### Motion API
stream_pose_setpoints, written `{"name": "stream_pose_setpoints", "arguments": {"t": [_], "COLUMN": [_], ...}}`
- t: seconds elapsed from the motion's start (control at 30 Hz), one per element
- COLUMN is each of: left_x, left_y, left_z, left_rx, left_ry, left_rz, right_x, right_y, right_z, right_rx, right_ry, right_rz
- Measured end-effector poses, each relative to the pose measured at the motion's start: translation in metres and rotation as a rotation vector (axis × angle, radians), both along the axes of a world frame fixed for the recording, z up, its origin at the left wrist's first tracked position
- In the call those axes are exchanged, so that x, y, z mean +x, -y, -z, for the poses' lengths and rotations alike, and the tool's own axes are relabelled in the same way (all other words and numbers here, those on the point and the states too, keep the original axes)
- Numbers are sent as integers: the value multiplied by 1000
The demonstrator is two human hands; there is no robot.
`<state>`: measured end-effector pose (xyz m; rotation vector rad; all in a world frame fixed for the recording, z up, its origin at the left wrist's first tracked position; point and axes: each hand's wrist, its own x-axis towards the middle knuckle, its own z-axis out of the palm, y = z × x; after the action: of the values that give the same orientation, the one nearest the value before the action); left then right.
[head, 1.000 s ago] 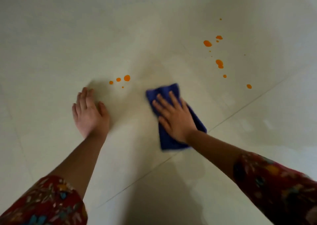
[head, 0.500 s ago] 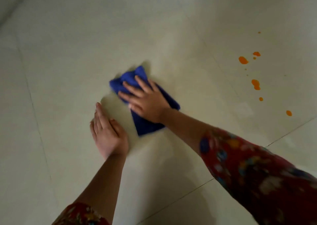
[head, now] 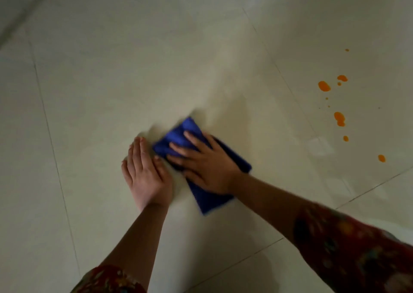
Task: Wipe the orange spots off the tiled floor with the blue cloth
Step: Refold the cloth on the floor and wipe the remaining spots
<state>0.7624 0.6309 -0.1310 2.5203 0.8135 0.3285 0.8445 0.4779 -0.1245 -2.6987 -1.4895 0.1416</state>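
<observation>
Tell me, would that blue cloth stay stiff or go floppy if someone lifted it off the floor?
Probably floppy: the blue cloth lies folded flat and bunches into soft ridges ahead of the right hand. It likely slides easily, since the tiled floor looks smooth and glossy. It seems light: a flat hand alone holds it down.

Blue cloth (head: 207, 200); orange spots (head: 324, 86); red floral sleeve (head: 357, 252).

Spots (head: 339, 116) right of cloth (head: 178, 134)
</observation>
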Motion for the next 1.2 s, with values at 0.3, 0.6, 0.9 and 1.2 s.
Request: {"name": "stream_pose_setpoints", "arguments": {"t": [0.3, 0.6, 0.9, 1.2], "left_x": [0, 0, 112, 177], "left_y": [2, 55, 181, 264], "left_z": [-3, -32, -23, -3], "left_rx": [35, 57, -106, -14], "left_ry": [-54, 99, 46, -177], "left_rz": [88, 388, 568, 368], "right_x": [49, -16, -90, -56], "right_y": [59, 197, 266, 288], "right_z": [-5, -5, -10, -9], "right_rx": [37, -44, -30, 6], "right_ry": [-29, -71, -128, -145], "right_rz": [608, 585, 626, 874]}}
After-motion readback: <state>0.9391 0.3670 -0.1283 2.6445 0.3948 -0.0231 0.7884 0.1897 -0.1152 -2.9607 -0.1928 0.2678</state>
